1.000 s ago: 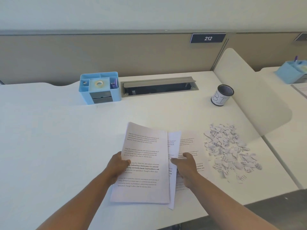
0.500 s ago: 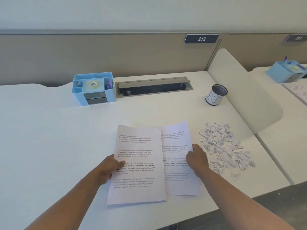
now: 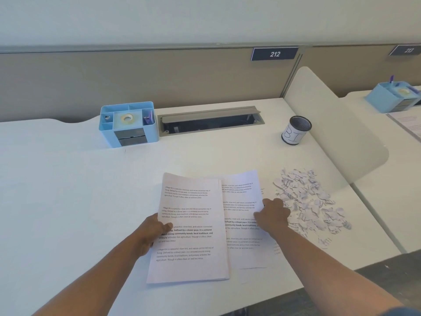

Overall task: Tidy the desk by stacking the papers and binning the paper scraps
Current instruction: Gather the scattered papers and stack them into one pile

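A stack of printed papers (image 3: pixel 191 226) lies on the white desk (image 3: pixel 68 201) in front of me. My left hand (image 3: pixel 155 231) grips its left edge, thumb on top. A single printed sheet (image 3: pixel 241 201) sticks out from under the stack to the right, and my right hand (image 3: pixel 272 215) pinches its right edge. Another sheet (image 3: pixel 275 247) lies flat beneath, mostly hidden. A heap of torn paper scraps (image 3: pixel 307 201) sits just right of my right hand. A small mesh cup marked as a bin (image 3: pixel 295 131) stands upright behind the scraps.
A light blue desk organiser (image 3: pixel 128 124) with a tape roll stands at the back left. A grey cable tray (image 3: pixel 210 120) is sunk in the desk's back. A rounded divider panel (image 3: pixel 337 133) borders the right side, with a neighbouring desk beyond it.
My right hand has moved right, from the stack's right edge to the right edge of the loose sheet, which now lies spread out beside the stack. My left hand still holds the stack.
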Demonstrator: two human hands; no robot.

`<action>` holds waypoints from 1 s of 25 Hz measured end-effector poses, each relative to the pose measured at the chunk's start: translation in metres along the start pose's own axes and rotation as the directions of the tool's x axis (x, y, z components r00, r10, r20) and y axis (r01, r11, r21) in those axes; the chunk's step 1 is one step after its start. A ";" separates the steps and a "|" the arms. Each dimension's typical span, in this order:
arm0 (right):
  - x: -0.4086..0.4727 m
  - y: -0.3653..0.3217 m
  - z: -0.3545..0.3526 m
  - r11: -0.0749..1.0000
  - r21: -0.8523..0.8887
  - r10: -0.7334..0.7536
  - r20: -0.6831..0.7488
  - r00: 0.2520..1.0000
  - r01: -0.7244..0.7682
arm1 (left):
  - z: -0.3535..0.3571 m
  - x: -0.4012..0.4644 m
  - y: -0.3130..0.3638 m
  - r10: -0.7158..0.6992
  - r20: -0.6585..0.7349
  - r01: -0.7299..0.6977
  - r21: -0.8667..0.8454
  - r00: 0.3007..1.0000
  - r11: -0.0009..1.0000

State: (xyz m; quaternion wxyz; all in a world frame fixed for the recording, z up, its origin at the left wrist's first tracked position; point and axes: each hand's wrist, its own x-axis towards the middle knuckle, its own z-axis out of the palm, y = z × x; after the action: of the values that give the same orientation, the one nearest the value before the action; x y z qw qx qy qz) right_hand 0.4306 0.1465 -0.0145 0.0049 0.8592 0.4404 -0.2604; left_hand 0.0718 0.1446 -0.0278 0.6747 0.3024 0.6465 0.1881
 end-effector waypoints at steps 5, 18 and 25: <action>-0.019 -0.012 0.022 0.986 -0.091 -0.141 0.002 0.990 0.141 | -0.028 -0.005 -0.006 0.001 0.065 0.009 -0.157 0.998 0.988; -0.029 -0.047 0.027 0.998 0.062 -0.032 0.069 0.997 0.028 | -0.034 -0.012 -0.023 0.010 -0.022 -0.010 -0.035 1.000 0.999; -0.040 -0.044 0.022 0.938 0.346 -0.066 0.089 0.994 0.032 | -0.033 -0.016 -0.024 0.004 -0.051 -0.004 -0.011 0.999 1.000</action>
State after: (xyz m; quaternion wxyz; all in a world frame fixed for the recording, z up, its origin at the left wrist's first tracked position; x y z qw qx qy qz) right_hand 0.3689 0.1383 -0.0055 -0.1301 0.8215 0.4086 -0.3759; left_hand 0.0346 0.1221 -0.0307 0.6594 0.2951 0.6617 0.2007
